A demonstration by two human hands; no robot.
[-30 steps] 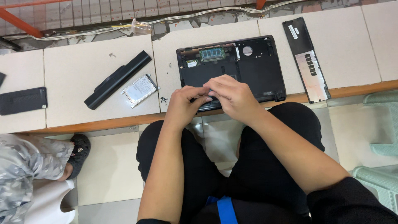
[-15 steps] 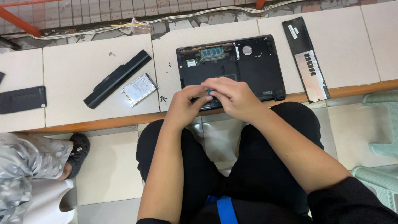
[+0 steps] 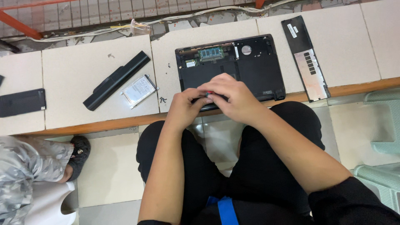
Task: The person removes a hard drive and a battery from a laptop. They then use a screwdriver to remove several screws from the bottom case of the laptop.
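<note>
Black laptop base [image 3: 254, 68] lies under our hands; our right hand [image 3: 233, 98] curls, pinching a red-tipped tool [image 3: 208, 94], left hand [image 3: 185, 108] closed beside, steadying it.

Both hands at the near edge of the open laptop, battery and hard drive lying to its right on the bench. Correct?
Not quite. In the head view the battery and hard drive lie left of the laptop, not right. The left hand and right hand are at its near edge.
</note>
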